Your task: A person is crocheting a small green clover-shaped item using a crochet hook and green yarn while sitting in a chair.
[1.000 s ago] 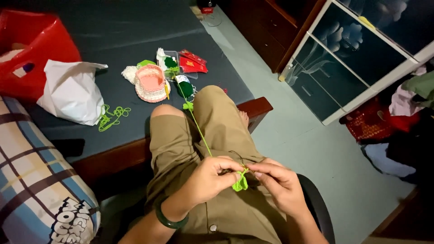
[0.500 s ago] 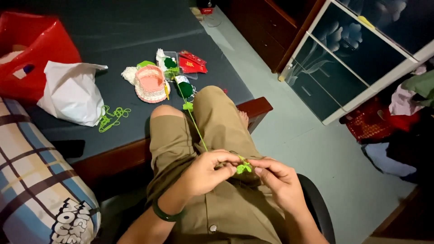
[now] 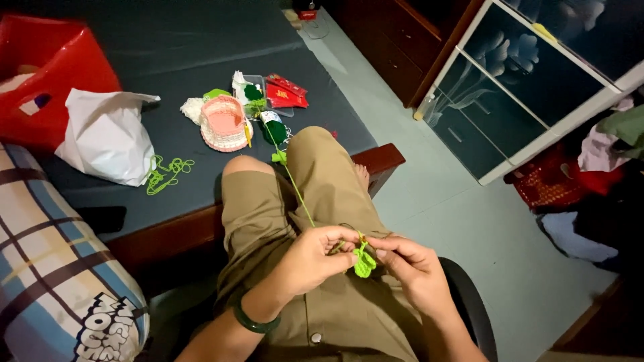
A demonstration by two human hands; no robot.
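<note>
Over my lap, my left hand (image 3: 315, 258) and my right hand (image 3: 409, 265) meet around a small bright green crochet piece (image 3: 364, 262). Both pinch it between fingertips; any hook is hidden. A taut green yarn strand (image 3: 295, 188) climbs from the piece across my khaki shorts to a dark green yarn ball (image 3: 274, 130) on the bed's edge. A dark green bangle (image 3: 251, 323) circles my left wrist.
On the dark bedsheet lie a pink and white crocheted basket (image 3: 223, 123), red packets (image 3: 286, 92), a loose green yarn tangle (image 3: 166, 172), a white plastic bag (image 3: 107, 136) and a red bag (image 3: 47, 77). A plaid pillow (image 3: 57, 281) is at left, a glass-door cabinet (image 3: 530, 80) at right.
The green piece has turned and shifted slightly between my fingertips: it hung lower, rose, and now hangs below the fingers again. My hands stay over my lap.
</note>
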